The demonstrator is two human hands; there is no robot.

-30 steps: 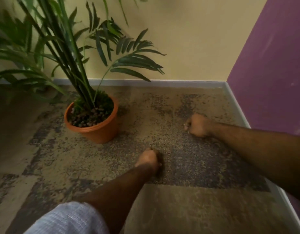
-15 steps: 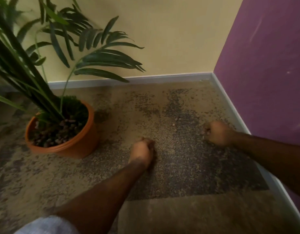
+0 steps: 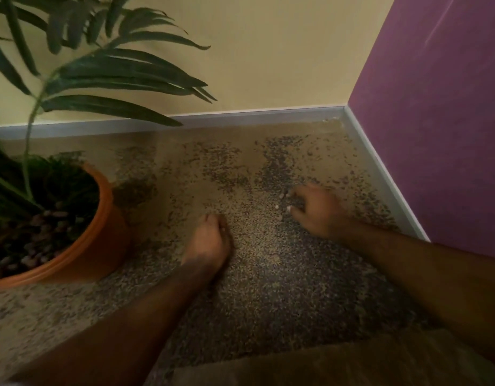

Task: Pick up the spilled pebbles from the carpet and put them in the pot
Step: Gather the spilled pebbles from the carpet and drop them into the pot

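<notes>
Pebbles (image 3: 281, 206) — small, pale, rounded — dot the carpet (image 3: 268, 288).

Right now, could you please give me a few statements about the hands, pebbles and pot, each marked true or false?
1. The orange pot stands on the person's left. True.
2. The right hand reaches toward pale pebbles on the carpet. True.
3. The left hand is over the pot. False: it is down on the carpet, fingers curled.
4. The pot is lying tipped over. False: it stands upright, holding a plant.
</notes>
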